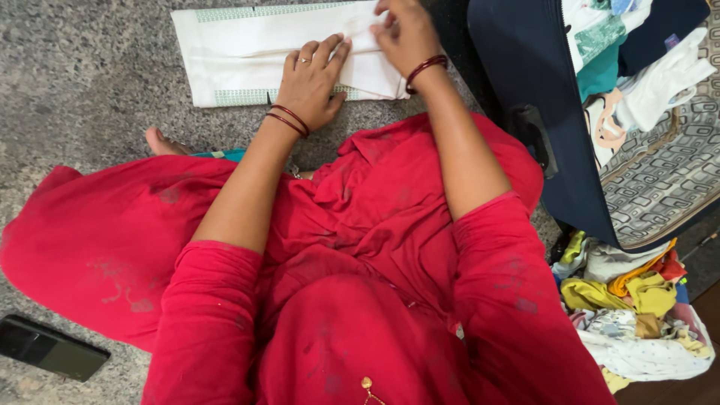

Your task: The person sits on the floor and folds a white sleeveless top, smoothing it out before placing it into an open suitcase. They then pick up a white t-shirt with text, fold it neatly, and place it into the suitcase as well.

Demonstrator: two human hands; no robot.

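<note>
Left hand (pixel 311 79) pressed flat, fingers spread, on the folded white cloth with green border (pixel 247 52) on the granite floor (pixel 82 82), right hand (pixel 405 34) pinching its right end; looks light, limp, best gripped at edges.

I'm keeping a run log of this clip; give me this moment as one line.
left hand flat on folded white cloth | right hand pinching its right end | cloth on stone floor | open suitcase at right

dark phone (pixel 49 347) with black blank screen, lower left on floor
</note>
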